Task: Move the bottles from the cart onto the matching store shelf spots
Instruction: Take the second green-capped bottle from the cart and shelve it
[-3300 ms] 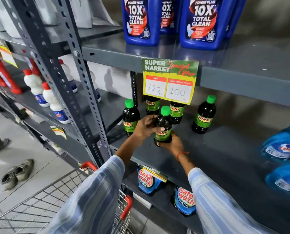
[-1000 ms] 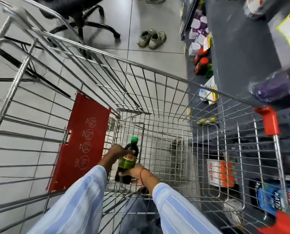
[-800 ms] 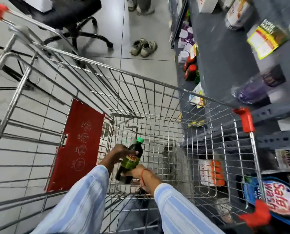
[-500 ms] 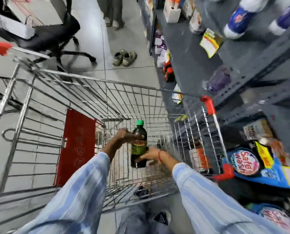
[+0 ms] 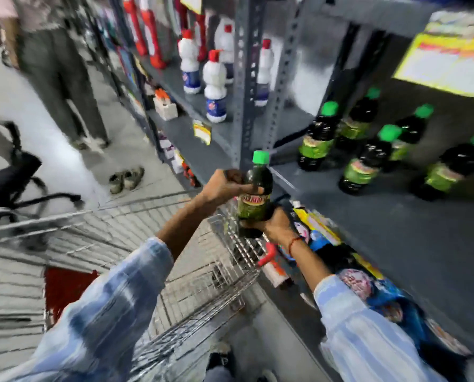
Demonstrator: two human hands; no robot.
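Held bottle [image 5: 255, 193]: dark, green cap, green-yellow label. Long axis near upright, cap up and tipped slightly toward the far side. It hangs in the air above the cart's [image 5: 227, 274] right rim, just short of the near-left corner of the shelf [image 5: 395, 232], touching neither.

Left hand [image 5: 224, 186]: closed around the bottle's shoulder from the left, thumb across the front just above the label.

Right hand [image 5: 271, 224]: cupped under and around the base from the right, fingers wrapped, a red thread at the wrist. The bottle stands between the two hands, left high, right low.

Writing: the label carries a red band with yellow letters, too blurred to read with certainty.

Shelf stock: five matching green-capped bottles [image 5: 317, 139], upright, grouped at the shelf's far side, well apart from the held one. Their labels are blurred.

Price sign [image 5: 448, 62]: yellow and green, hung from the shelf above at far right; text unreadable.

Left bay: white bottles [image 5: 215, 86] with red caps and blue labels, and red bottles [image 5: 150, 31] farther back; no print legible.

Lower shelf, under the right forearm: blue pouches [image 5: 379, 296] with a round red-and-white mark, wording blurred.

Floor, left: a pair of shoes [image 5: 126, 179], a black chair [image 5: 6, 186], a standing person's legs [image 5: 62, 86].
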